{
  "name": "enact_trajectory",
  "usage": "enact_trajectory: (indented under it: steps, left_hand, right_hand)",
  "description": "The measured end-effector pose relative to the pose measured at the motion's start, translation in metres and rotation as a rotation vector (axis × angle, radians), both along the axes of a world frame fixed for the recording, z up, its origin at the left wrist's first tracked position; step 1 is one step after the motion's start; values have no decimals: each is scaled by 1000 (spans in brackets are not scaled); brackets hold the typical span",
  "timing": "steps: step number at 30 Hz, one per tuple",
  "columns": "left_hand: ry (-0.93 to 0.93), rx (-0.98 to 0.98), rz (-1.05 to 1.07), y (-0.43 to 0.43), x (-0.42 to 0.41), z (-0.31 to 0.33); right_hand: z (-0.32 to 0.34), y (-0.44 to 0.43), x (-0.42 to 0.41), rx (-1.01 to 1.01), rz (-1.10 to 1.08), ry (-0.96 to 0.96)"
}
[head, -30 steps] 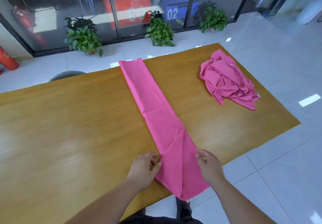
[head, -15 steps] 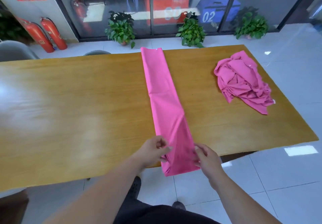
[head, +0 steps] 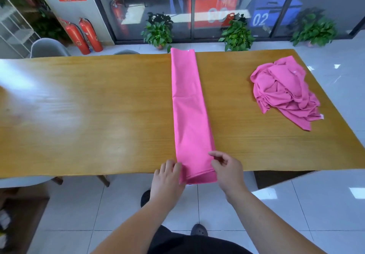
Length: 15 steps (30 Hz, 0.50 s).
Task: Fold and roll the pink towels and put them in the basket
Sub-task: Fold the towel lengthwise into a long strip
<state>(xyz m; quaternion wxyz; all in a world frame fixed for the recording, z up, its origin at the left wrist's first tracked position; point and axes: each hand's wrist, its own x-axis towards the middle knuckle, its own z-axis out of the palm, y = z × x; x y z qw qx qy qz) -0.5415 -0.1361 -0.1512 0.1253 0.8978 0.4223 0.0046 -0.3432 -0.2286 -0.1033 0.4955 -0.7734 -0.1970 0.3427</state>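
The long folded pink cloth towel [head: 189,105] lies across the wooden counter [head: 98,105], its near end hanging over the edge, where the left hand [head: 167,176] and the right hand [head: 229,169] pinch its sides with curled fingers, so an uneven pull could start a crooked, loose roll.

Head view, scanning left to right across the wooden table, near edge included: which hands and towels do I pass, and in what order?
left hand → folded pink towel, a long strip running from the near edge to the far edge → right hand → crumpled pink towel
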Motion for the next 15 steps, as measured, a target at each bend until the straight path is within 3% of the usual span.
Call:
enact_trajectory:
  steps: [2, 5, 8, 10, 15]
  left_hand:
    - [-25, 5, 64, -3, -3, -2]
    - [-113, -177, 245, -18, -2, -1]
    - [-212, -373, 435, -27, 0, 4]
    - [-238, -442, 481, -29, 0, 6]
    - [-330, -583, 562, -24, -2, 2]
  right_hand:
    - [-6, -5, 6, -1, -23, 18]
    - [-21, -11, 11, -171, 30, 64]
    - [-18, -8, 9, -63, 11, 28]
    - [-15, -12, 5, 12, 21, -34]
    - [-40, -27, 5, -164, 50, -20]
